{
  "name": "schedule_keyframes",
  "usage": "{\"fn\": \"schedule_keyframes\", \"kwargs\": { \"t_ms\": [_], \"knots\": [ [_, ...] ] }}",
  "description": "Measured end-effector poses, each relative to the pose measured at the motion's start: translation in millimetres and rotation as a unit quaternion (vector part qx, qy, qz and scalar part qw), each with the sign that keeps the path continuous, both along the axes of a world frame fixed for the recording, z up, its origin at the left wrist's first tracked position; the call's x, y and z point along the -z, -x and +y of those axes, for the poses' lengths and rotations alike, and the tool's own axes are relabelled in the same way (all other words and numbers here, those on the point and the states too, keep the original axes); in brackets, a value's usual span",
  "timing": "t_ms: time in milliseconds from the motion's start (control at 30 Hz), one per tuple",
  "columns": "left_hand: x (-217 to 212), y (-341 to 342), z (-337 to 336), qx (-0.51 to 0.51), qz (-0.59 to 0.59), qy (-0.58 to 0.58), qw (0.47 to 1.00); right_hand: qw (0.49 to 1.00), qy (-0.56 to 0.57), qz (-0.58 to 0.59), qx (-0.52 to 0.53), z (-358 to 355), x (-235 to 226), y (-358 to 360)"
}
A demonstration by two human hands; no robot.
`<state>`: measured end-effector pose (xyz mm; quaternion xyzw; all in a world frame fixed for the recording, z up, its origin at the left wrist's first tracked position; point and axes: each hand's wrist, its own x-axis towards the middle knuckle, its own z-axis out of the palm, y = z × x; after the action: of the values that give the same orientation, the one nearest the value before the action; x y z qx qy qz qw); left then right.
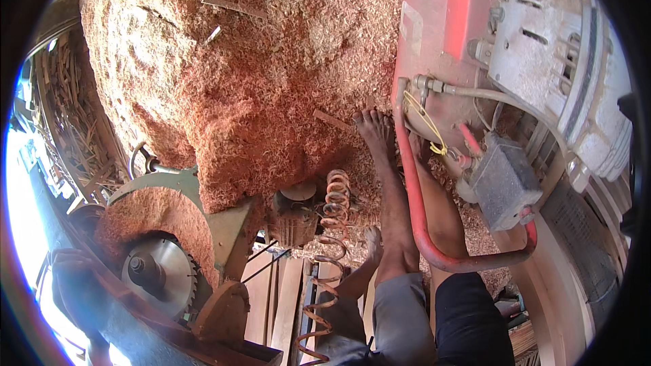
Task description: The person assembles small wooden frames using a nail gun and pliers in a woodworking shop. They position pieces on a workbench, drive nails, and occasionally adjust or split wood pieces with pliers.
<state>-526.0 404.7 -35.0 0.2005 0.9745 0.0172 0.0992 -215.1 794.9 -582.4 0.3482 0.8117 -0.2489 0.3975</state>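
Neither of my hands shows in this view. At the bottom centre stand bare legs in grey shorts (400,312) and in black shorts (475,318); which are mine I cannot tell. One bare foot (376,129) rests on the wood shavings (271,81), a large reddish heap. Close to the legs on the right is an air compressor with a red tank (434,41) and a bent red handle (441,254). Left of the legs hangs an orange coiled air hose (331,244). A toothed circular saw blade (169,278) sits at the lower left, sawdust around it.
A grey pressure-switch box (505,179) and a dusty pump head (563,61) are on the compressor. Below the heap is a motor (295,220). Wooden boards (288,298) lie at the bottom, scrap strips (68,115) at far left. A blurred blue shape (74,285) stands lower left.
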Motion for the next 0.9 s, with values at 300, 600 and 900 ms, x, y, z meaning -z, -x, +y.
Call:
{"fn": "schedule_keyframes", "kwargs": {
  "t_ms": [300,600,900],
  "knots": [
    [-22.7,14.3,-0.7,0.053,-0.033,-0.053,0.997,0.984,0.132,0.114,0.027,17.7,-217.1,-44.6],
    [-96.3,-49.4,89.5,-0.065,0.006,0.0,0.998,0.758,0.509,0.156,0.377,13.4,-535.0,-27.6],
    [-219.3,-242.8,123.6,-0.086,-0.225,-0.456,0.857,0.623,0.637,0.346,0.294,-19.9,-732.1,-32.9]
  ]
}}
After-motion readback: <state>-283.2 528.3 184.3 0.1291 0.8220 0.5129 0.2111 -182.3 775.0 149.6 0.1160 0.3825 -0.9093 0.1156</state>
